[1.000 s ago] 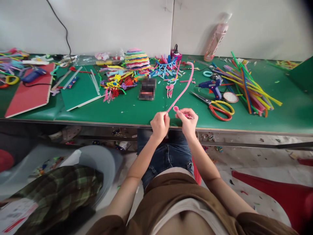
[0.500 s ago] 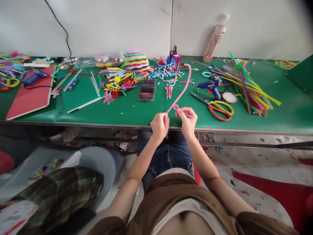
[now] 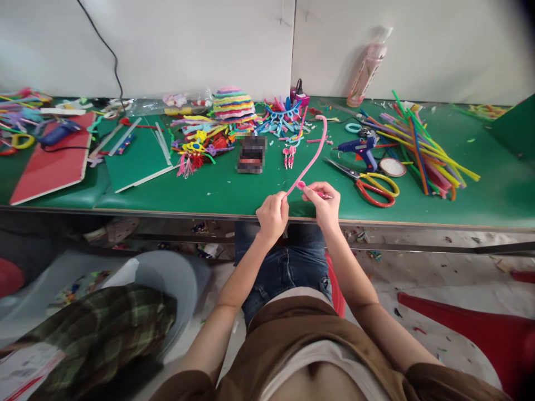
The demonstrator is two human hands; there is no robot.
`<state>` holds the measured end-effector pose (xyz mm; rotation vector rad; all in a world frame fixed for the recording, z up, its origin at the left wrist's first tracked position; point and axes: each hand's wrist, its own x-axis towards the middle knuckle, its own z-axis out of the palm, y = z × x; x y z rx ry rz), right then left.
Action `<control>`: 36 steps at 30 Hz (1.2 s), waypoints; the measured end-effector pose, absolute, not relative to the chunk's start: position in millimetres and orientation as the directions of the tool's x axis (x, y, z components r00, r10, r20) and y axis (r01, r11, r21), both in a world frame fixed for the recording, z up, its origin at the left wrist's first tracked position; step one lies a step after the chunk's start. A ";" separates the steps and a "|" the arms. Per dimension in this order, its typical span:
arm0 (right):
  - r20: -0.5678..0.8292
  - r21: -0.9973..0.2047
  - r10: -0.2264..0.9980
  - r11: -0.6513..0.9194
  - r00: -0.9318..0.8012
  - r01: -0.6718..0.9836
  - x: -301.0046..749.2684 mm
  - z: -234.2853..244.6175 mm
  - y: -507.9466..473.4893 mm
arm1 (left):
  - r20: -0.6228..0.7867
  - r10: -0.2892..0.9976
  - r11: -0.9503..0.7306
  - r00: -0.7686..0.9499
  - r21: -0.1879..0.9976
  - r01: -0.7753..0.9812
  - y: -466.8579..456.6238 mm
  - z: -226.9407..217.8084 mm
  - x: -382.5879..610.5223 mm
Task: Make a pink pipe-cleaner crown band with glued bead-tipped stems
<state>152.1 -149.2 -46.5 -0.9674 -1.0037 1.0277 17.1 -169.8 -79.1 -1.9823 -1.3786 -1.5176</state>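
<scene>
Left hand [image 3: 272, 214] closed to a fingertip pinch on the pink pipe cleaner [image 3: 312, 154], just behind its near end; right hand [image 3: 325, 201] also pinched tight, on the small curl at that end. Both sit over the front edge of the table [image 3: 188, 192]. Rest of the pipe cleaner rises free over the table, far tip hooked. Risks, my read: a slack pinch lets the curl spring open; the free end can swing and snag the small pink pieces [image 3: 288, 156]; scissors [image 3: 374, 186] lie near the right hand, easy to knock
</scene>
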 end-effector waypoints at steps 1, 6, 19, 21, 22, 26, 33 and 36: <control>0.183 -0.954 0.964 0.222 0.195 -0.203 153.3 -45.6 -149.0 | 0.863 0.505 -0.508 -0.003 0.300 0.808 -169.8 -79.7 16.7; 0.160 -0.959 0.969 0.197 0.186 -0.203 153.7 -44.0 -149.9 | 0.834 0.551 -0.519 0.020 0.324 0.791 -169.7 -83.6 15.3; 0.097 -0.927 0.991 0.123 0.089 -0.355 154.1 -45.1 -149.8 | 0.845 0.533 -0.557 0.047 0.308 0.771 -170.2 -82.8 13.6; 0.117 -0.931 0.990 0.138 0.084 -0.338 154.7 -46.4 -149.2 | 0.839 0.542 -0.570 0.046 0.327 0.754 -170.4 -81.9 13.3; 0.126 -0.934 0.989 0.146 0.083 -0.327 154.9 -47.1 -148.8 | 0.833 0.551 -0.578 0.043 0.344 0.740 -170.5 -81.6 13.2; 0.144 -0.947 0.985 0.165 0.095 -0.275 155.3 -49.6 -147.2 | 0.786 0.617 -0.576 0.034 0.422 0.700 -170.6 -80.7 12.7; 0.119 -0.948 0.987 0.145 0.109 -0.284 153.4 -46.4 -149.1 | 0.742 0.669 -0.557 0.041 0.464 0.689 -171.3 -80.0 12.5; 0.112 -0.939 0.987 0.144 0.119 -0.313 152.8 -45.3 -149.7 | 0.747 0.662 -0.561 0.050 0.451 0.694 -171.3 -79.5 12.1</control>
